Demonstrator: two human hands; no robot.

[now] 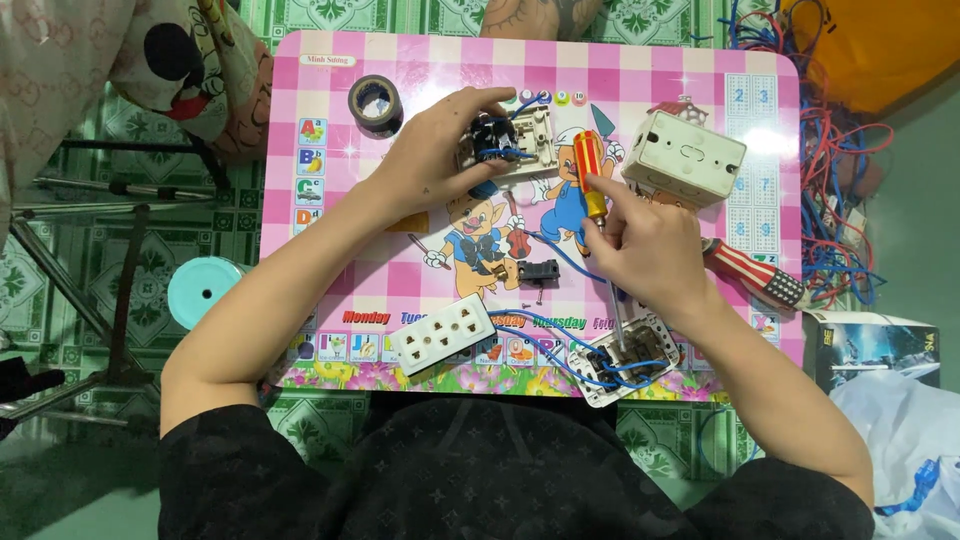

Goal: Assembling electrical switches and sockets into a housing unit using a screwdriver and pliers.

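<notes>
My left hand (440, 150) clamps the wired switch module (505, 145) flat on the pink counter (330, 230) to steady it, while my right hand (640, 240), just right of the module, grips the red-yellow screwdriver (590, 175) upright, presumably for its screws.

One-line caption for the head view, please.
Left hand steadies a wired switch plate; right hand holds a red-and-yellow screwdriver over a pink table.
</notes>
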